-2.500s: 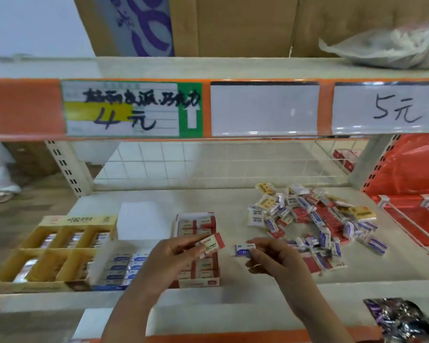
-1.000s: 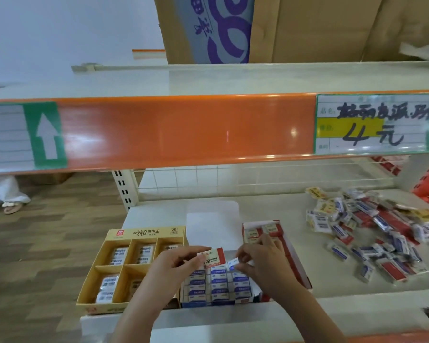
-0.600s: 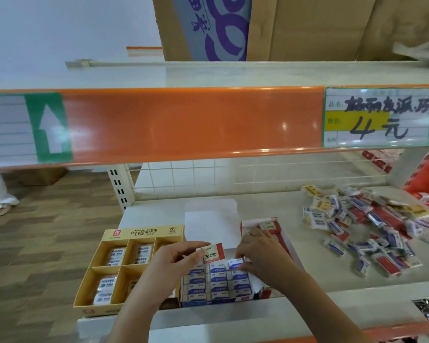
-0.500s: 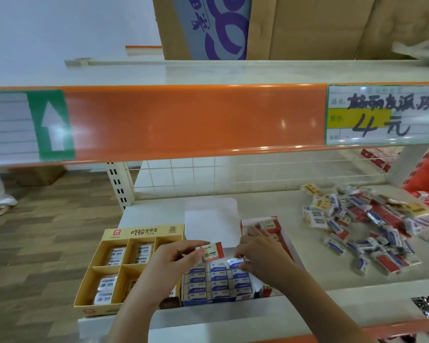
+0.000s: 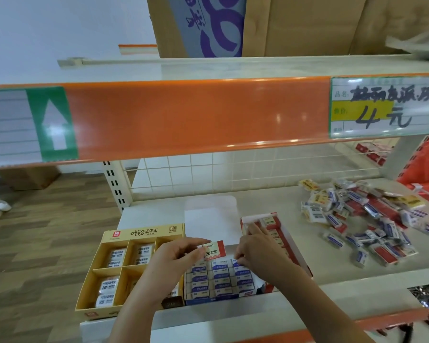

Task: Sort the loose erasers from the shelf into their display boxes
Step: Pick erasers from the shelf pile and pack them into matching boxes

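Since half a second ago, your right hand (image 5: 260, 253) has pushed its small blue-and-white eraser down into the blue cardboard display box (image 5: 218, 280); its fingers curl over the top row, and you cannot tell if they still pinch it. Your left hand (image 5: 176, 258) pinches a red-and-white paper-sleeved eraser (image 5: 213, 249) just above that box. It looks light and firm; hold its long sides. The pile of loose erasers (image 5: 362, 219) waits on the cream metal shelf (image 5: 270, 201).

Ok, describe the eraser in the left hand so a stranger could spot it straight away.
Find the lower shelf under the orange rail; three display boxes sit at its front left. Above the middle, blue box, the left hand pinches a red-and-white eraser marked 2B, the only one lifted clear.
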